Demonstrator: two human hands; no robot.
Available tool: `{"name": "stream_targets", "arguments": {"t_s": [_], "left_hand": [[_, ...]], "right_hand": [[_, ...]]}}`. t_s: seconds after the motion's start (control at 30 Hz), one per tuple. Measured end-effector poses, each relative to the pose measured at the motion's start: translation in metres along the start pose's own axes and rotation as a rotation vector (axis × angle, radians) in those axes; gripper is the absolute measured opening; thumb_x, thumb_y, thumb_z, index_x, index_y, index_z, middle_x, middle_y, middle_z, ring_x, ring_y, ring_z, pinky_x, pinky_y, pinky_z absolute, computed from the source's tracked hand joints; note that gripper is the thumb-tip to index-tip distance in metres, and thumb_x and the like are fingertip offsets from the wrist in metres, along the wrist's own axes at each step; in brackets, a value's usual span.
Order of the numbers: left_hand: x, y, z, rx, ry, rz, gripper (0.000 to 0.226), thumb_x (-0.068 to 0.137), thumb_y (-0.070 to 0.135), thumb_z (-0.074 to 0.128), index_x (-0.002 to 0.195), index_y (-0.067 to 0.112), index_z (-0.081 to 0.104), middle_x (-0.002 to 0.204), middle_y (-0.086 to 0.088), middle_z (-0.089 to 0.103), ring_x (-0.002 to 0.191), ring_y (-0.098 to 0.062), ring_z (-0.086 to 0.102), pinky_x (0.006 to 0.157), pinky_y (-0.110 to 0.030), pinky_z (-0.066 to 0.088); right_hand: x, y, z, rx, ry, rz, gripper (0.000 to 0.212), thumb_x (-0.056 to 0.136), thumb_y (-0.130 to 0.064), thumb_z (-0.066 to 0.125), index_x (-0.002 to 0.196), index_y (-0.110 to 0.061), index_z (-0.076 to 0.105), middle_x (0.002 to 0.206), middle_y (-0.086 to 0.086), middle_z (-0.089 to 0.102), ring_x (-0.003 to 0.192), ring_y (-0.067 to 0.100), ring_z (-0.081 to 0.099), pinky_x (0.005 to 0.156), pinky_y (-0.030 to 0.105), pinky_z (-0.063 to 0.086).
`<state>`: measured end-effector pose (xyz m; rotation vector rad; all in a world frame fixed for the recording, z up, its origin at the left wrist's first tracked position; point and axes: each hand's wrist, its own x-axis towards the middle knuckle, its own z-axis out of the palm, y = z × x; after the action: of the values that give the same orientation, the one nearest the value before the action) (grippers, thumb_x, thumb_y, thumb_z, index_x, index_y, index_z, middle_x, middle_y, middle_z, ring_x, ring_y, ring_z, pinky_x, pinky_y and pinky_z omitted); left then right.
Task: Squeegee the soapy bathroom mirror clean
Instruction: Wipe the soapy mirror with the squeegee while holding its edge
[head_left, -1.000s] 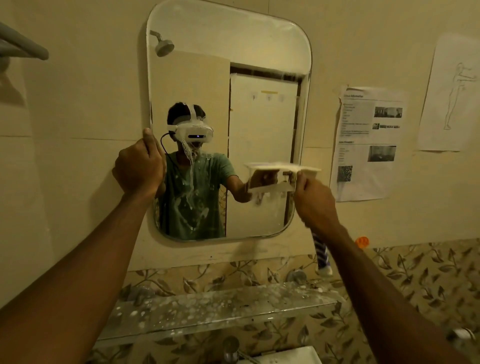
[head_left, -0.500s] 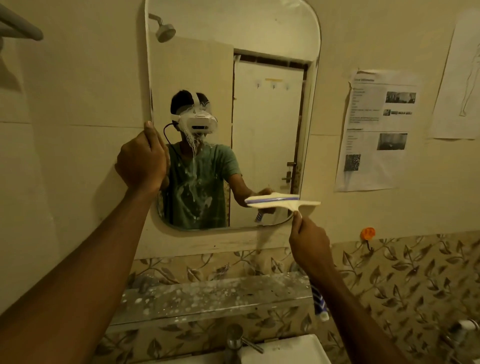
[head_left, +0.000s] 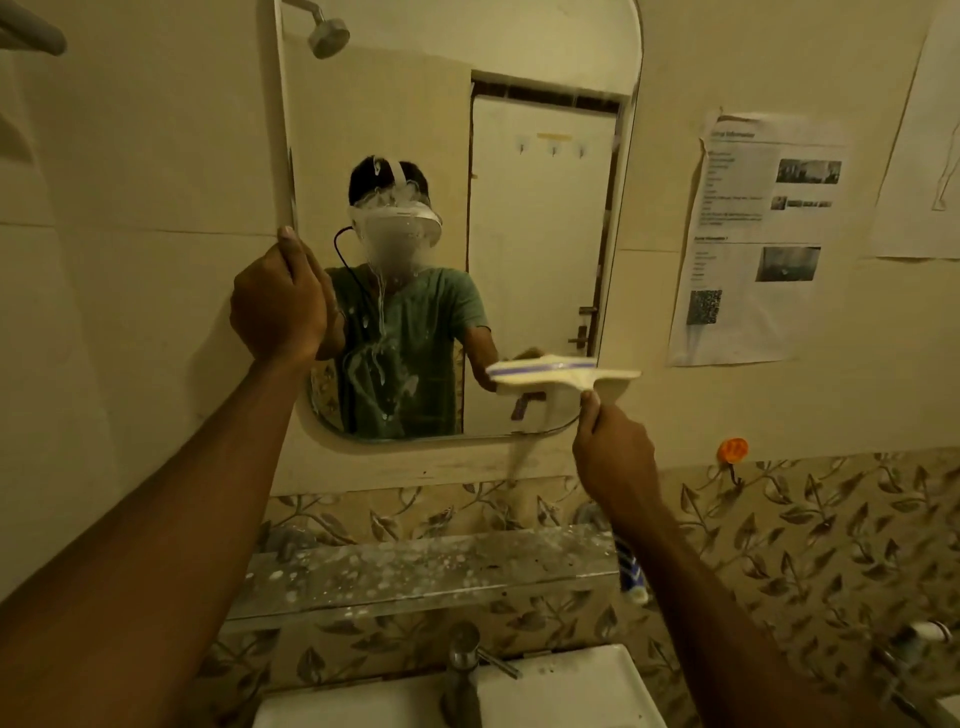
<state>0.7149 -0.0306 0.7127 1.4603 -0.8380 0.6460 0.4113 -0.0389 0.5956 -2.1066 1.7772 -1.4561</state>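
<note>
A rounded wall mirror (head_left: 540, 218) hangs ahead, with soap foam and drips (head_left: 387, 312) down its middle-left part. My left hand (head_left: 278, 304) grips the mirror's left edge. My right hand (head_left: 613, 457) holds the handle of a white squeegee (head_left: 566, 375) with a purple stripe. Its blade lies level against the mirror's lower right part, reaching past the right edge. The right half of the glass looks free of foam.
A foam-spattered glass shelf (head_left: 426, 569) runs below the mirror, above a tap (head_left: 462, 670) and white basin (head_left: 566, 691). A tube (head_left: 631, 571) hangs at the shelf's right end. Paper sheets (head_left: 753, 239) and an orange hook (head_left: 732, 451) are on the right wall.
My right hand has drawn the squeegee down the mirror's right side, from mid-height to near the bottom. My left hand stays on the left edge. The view has moved closer.
</note>
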Motion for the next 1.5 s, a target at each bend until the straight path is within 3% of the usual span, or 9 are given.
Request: {"name": "stream_targets", "arguments": {"t_s": [0.27, 0.43, 0.67, 0.93, 1.07, 1.17, 1.27, 1.4, 1.5], "left_hand": [[-0.002, 0.0, -0.002, -0.041, -0.018, -0.021, 0.054, 0.104, 0.038, 0.026, 0.103, 0.004, 0.068, 0.101, -0.018, 0.07, 0.094, -0.033, 0.065, 0.068, -0.028, 0.038], [-0.001, -0.002, -0.001, -0.033, -0.025, -0.044, 0.055, 0.104, 0.039, 0.026, 0.1, 0.003, 0.068, 0.099, -0.018, 0.069, 0.092, -0.033, 0.064, 0.067, -0.03, 0.039], [-0.001, -0.003, 0.004, -0.063, 0.003, -0.054, 0.053, 0.104, 0.037, 0.027, 0.097, 0.005, 0.069, 0.094, -0.015, 0.071, 0.086, -0.027, 0.065, 0.063, -0.027, 0.039], [0.001, -0.003, -0.003, -0.067, -0.024, -0.056, 0.054, 0.103, 0.038, 0.026, 0.086, 0.009, 0.068, 0.085, -0.012, 0.071, 0.076, -0.026, 0.066, 0.059, -0.03, 0.045], [0.003, -0.006, -0.007, -0.052, -0.054, -0.021, 0.055, 0.102, 0.039, 0.026, 0.084, 0.007, 0.067, 0.082, -0.014, 0.07, 0.074, -0.03, 0.065, 0.059, -0.034, 0.048], [0.008, -0.01, -0.012, -0.027, -0.107, 0.043, 0.056, 0.103, 0.038, 0.028, 0.085, 0.004, 0.068, 0.078, -0.017, 0.069, 0.07, -0.032, 0.064, 0.055, -0.029, 0.039], [0.019, -0.007, -0.024, 0.032, -0.194, 0.101, 0.059, 0.104, 0.038, 0.027, 0.09, -0.001, 0.069, 0.083, -0.023, 0.068, 0.075, -0.037, 0.063, 0.059, -0.031, 0.037], [0.042, 0.004, -0.036, 0.124, -0.323, 0.152, 0.06, 0.103, 0.04, 0.024, 0.106, -0.004, 0.064, 0.106, -0.03, 0.062, 0.098, -0.045, 0.058, 0.077, -0.042, 0.044], [0.058, 0.016, -0.041, 0.13, -0.296, 0.172, 0.059, 0.103, 0.041, 0.024, 0.109, -0.003, 0.064, 0.109, -0.029, 0.062, 0.1, -0.045, 0.058, 0.082, -0.044, 0.045]], "right_hand": [[-0.033, 0.021, 0.019, -0.019, -0.037, 0.01, 0.046, 0.106, -0.034, 0.024, 0.087, -0.009, 0.059, 0.056, -0.004, 0.051, 0.046, 0.008, 0.048, 0.041, 0.021, 0.029], [0.021, -0.007, -0.009, 0.045, 0.079, -0.039, 0.048, 0.105, -0.041, 0.023, 0.086, -0.014, 0.057, 0.066, 0.001, 0.06, 0.055, 0.015, 0.057, 0.049, 0.029, 0.048], [-0.011, 0.011, 0.017, -0.005, 0.019, 0.012, 0.041, 0.105, -0.036, 0.025, 0.085, -0.013, 0.054, 0.055, -0.005, 0.05, 0.045, 0.007, 0.047, 0.04, 0.021, 0.027], [-0.061, 0.029, 0.047, 0.01, -0.034, 0.057, 0.056, 0.103, -0.041, 0.02, 0.082, -0.007, 0.058, 0.054, -0.001, 0.054, 0.046, 0.013, 0.051, 0.046, 0.024, 0.033], [-0.068, 0.022, 0.043, 0.063, -0.023, 0.133, 0.039, 0.106, -0.035, 0.026, 0.087, -0.016, 0.054, 0.059, -0.008, 0.054, 0.048, -0.002, 0.046, 0.044, 0.017, 0.027], [-0.057, 0.004, 0.03, 0.086, 0.025, 0.125, 0.048, 0.105, -0.037, 0.026, 0.081, -0.009, 0.057, 0.055, -0.004, 0.052, 0.048, 0.009, 0.049, 0.044, 0.023, 0.029], [-0.031, -0.025, 0.008, 0.148, 0.07, 0.09, 0.049, 0.105, -0.04, 0.026, 0.08, -0.011, 0.057, 0.061, 0.003, 0.057, 0.053, 0.016, 0.055, 0.046, 0.025, 0.034], [0.014, -0.073, -0.026, 0.223, 0.088, 0.028, 0.05, 0.104, -0.043, 0.026, 0.084, -0.011, 0.059, 0.069, 0.007, 0.063, 0.061, 0.024, 0.062, 0.057, 0.036, 0.054], [0.049, -0.112, -0.054, 0.233, 0.101, -0.078, 0.051, 0.105, -0.037, 0.027, 0.079, -0.009, 0.061, 0.068, 0.006, 0.062, 0.058, 0.019, 0.059, 0.053, 0.03, 0.049]]}}
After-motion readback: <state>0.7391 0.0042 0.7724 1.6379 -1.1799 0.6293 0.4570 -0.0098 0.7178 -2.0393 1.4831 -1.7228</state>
